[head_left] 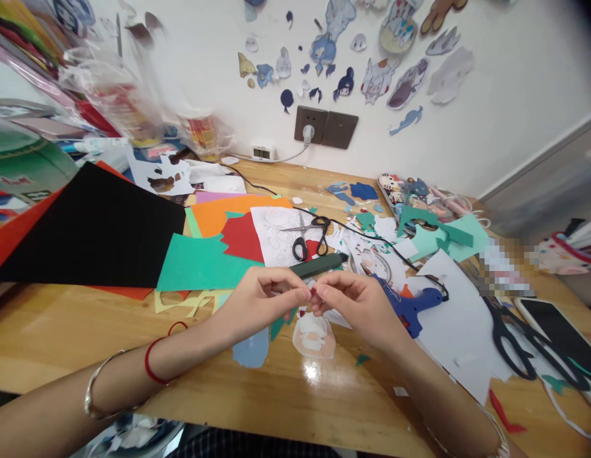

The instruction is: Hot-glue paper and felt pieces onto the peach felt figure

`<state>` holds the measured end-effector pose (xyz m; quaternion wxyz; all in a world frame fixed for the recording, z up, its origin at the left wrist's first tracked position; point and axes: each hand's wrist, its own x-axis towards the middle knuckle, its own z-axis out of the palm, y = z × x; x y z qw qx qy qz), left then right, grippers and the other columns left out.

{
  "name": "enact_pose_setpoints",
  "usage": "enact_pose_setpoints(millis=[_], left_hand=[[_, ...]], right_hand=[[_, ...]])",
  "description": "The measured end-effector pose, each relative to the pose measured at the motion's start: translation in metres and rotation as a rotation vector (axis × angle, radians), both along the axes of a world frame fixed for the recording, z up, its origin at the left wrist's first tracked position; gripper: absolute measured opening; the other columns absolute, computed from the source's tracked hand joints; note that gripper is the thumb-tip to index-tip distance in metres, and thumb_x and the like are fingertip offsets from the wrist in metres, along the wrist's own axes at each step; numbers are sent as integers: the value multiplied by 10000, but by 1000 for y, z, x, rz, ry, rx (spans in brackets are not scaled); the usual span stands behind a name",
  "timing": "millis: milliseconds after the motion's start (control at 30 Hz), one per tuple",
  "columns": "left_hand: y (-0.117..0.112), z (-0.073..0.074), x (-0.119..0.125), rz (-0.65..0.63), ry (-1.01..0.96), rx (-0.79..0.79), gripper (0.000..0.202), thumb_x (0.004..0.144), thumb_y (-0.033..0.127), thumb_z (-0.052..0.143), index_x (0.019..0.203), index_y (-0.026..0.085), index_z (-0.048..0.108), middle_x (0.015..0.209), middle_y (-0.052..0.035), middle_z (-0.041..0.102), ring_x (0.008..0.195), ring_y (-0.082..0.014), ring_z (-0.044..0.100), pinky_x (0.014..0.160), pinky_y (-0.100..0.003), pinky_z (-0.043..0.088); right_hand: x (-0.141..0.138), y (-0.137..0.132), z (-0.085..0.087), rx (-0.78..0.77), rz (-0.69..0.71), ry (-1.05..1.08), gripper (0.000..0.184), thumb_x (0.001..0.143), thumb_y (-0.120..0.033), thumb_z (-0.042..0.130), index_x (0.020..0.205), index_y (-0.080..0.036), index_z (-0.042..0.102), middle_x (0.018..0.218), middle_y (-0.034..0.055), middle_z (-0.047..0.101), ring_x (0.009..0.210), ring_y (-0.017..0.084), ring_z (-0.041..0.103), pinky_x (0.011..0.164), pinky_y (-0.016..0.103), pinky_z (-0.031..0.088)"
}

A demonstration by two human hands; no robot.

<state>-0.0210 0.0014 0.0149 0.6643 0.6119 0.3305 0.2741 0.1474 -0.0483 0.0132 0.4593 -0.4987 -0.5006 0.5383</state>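
Note:
Over the middle of the desk, my left hand (271, 294) and my right hand (355, 302) meet with fingers pinched together. Between their fingertips shows a tiny red piece (314, 291), mostly hidden, so its shape is unclear. Just below them lies a pale peach and white paper cutout (314, 336), with a light blue paper shape (251, 346) to its left. Behind the fingers rests a dark green pen-like tool (319, 264). A blue glue gun (417, 308) lies beside my right hand, partly covered by it.
Small scissors (310, 232) lie on a printed sheet (271, 238) behind my hands. Green (204, 261) and black sheets (99, 229) spread left. Large black scissors (519, 343) and a phone (562, 331) lie right. A black cable (371, 234) crosses the scrap-covered desk.

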Motion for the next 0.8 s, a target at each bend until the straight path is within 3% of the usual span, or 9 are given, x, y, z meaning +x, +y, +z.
enact_pose_setpoints(millis=[300,433,567,800], left_hand=[[-2,-3,0,-20,55,24,157,757,295,621,702,149,642,471,43,505,414,-54,432,363,-134,298],[9,1,-3,-65,116,-45,175,777,318,596,729,162,662,446,31,524,395,-67,446,376,-151,320],[24,15,-4,-113,98,-18,202,793,333,578,745,170,688,514,8,570,401,-51,423,361,-143,242],[27,41,3,-243,264,55,233,788,369,604,769,152,688,460,24,498,385,-44,330,364,-157,215]], right_hand=[[0,-4,1,168,-17,-238,113,794,-273,567,753,-181,619,660,-6,647,579,91,611,555,226,522],[-1,-6,4,402,-113,-444,68,802,-203,558,777,-194,621,758,7,653,686,107,606,629,245,508],[0,-4,4,697,-210,-617,86,811,-147,553,807,-206,616,773,8,649,734,120,591,696,278,494],[10,-2,1,1078,-213,-820,239,802,-78,553,989,-217,606,915,48,683,866,152,621,753,312,525]])
